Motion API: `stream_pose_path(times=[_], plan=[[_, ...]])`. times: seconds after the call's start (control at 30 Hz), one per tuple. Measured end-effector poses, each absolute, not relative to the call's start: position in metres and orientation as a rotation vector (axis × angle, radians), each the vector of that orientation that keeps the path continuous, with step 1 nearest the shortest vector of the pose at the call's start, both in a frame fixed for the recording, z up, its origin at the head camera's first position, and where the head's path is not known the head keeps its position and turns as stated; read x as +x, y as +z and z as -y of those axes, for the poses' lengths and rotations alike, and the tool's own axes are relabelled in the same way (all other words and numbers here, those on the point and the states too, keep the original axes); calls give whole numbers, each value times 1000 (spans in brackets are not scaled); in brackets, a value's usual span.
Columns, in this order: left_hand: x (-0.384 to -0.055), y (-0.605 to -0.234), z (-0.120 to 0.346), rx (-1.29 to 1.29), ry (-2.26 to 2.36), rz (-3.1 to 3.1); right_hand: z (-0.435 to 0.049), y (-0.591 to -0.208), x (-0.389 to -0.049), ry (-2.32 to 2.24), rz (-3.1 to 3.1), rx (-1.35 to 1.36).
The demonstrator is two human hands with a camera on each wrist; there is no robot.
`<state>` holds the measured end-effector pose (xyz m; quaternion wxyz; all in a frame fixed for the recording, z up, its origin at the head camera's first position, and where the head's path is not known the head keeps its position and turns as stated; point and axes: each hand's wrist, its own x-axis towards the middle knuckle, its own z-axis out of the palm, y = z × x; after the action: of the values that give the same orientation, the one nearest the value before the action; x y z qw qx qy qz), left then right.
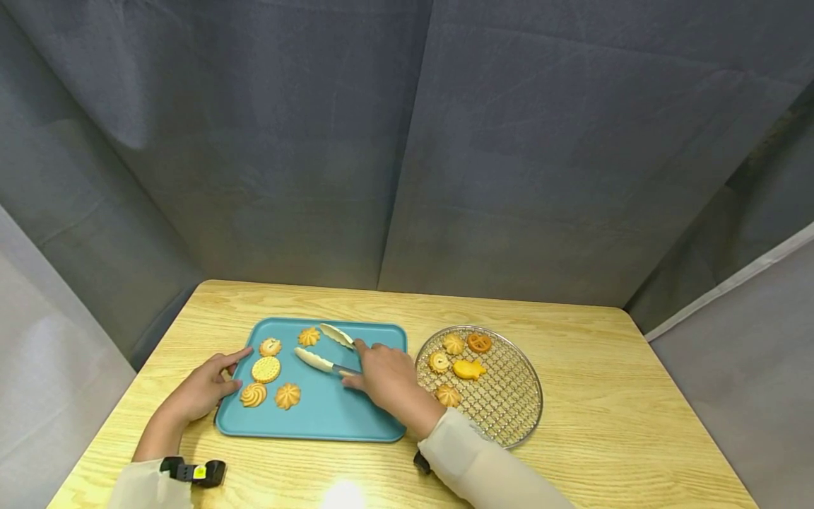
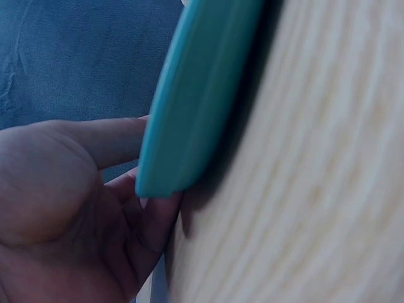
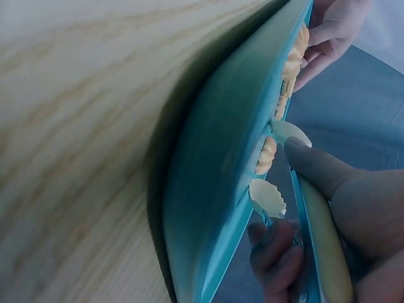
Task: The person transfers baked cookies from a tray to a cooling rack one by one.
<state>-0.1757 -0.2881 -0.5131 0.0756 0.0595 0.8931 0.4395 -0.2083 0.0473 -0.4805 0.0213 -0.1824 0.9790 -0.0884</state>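
Left hand: thumb and fingers pinching the left rim of the blue tray. Should that hold slacken, we judge the tray could slide on the tabletop.

Four cookies, tray's left half: close together; a wide sweep of the tongs might knock them.

Upper flower cookie: lying on the tray at the mouth of the spread tongs. Whether either tip touches it we cannot settle from these angles. Too hard a squeeze could crack its ridges; an off-centre one could spin it aside.

Right hand: gripping the tongs, their tips apart. A lapse in pressure during any lift would likely drop the cookie.

Wire rack: right of the tray, holding five cookies; a low sleeve might brush the nearest.
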Motion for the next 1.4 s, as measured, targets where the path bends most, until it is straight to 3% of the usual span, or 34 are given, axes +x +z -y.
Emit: stream_pose_path(times=[0.63,1.4], plan=[[-174,-513,289,187,1330,-2666,-47,-483,-206,-222,-3116,-686],[-176,-513,289,198,1305,-2680,-92,-479,-173,-304,-3118,-780]])
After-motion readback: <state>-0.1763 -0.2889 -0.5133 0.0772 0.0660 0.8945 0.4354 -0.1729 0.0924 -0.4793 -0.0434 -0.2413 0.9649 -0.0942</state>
